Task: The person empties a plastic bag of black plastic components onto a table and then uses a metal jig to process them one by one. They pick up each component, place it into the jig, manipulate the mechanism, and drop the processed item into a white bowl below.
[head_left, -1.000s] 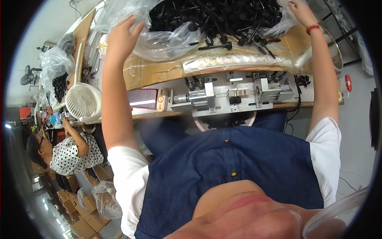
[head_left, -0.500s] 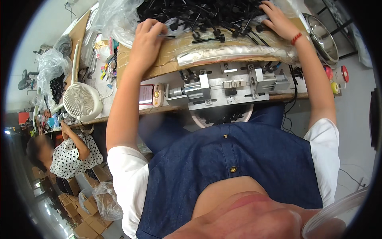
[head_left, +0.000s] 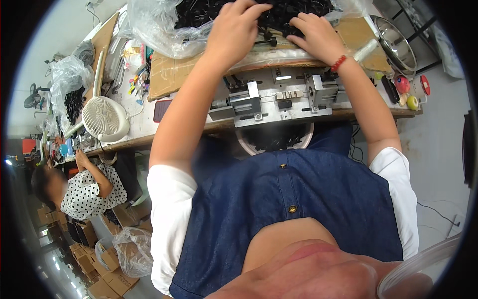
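Reaching into heaped black parts (head_left: 283, 16), upper ctr, w/ both hands.
L to R: w/ left hand (head_left: 233, 34), fingers part-bent over heap, can't tell if gripping; mid-frame, w/ some black bits (head_left: 279, 143) in basket (head_left: 242, 143) below metal fixture (head_left: 279, 110), poss. done, w/ plenty left up top; w/ right hand (head_left: 319, 41), upper ctr-right, fingers half-curled at heap, hold unclear.

Left hand (head_left: 236, 31) and right hand (head_left: 320, 39) forward, both palm-down.
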Available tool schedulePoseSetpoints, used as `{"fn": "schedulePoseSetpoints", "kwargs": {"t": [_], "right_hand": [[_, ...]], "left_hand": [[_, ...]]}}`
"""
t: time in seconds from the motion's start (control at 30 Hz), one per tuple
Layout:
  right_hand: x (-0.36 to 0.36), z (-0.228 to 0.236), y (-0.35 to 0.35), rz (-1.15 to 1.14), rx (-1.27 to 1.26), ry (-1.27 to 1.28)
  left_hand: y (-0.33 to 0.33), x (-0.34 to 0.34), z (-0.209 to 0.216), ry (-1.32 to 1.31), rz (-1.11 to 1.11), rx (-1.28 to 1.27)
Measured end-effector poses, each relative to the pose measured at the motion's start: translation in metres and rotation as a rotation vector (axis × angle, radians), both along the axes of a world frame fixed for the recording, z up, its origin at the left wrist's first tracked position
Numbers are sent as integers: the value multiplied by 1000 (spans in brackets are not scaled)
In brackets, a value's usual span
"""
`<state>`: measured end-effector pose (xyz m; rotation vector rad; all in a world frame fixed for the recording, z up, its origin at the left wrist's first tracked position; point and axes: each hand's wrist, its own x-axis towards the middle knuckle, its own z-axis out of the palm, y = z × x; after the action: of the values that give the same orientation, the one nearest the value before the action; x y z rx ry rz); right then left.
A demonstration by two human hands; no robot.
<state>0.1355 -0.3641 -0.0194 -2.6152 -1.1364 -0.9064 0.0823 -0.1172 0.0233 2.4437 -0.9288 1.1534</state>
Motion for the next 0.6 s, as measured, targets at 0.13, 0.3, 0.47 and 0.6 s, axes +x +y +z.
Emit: {"fn": "schedulePoseSetpoints", "kwargs": {"t": [0.13, 0.3, 0.47, 0.6], "right_hand": [[1, 4, -5, -22, -53, 73], [-4, 4, -32, 61, 211, 150], [-48, 27, -42, -35, 686, 695], [-83, 7, -42, 3, 947, 667]], "left_hand": [[-15, 55, -18, 202, 55, 97], [-17, 57, -18, 236, 36, 44], [1, 27, -19, 274, -1, -171], [18, -3, -13, 458, 26, -579]]}}
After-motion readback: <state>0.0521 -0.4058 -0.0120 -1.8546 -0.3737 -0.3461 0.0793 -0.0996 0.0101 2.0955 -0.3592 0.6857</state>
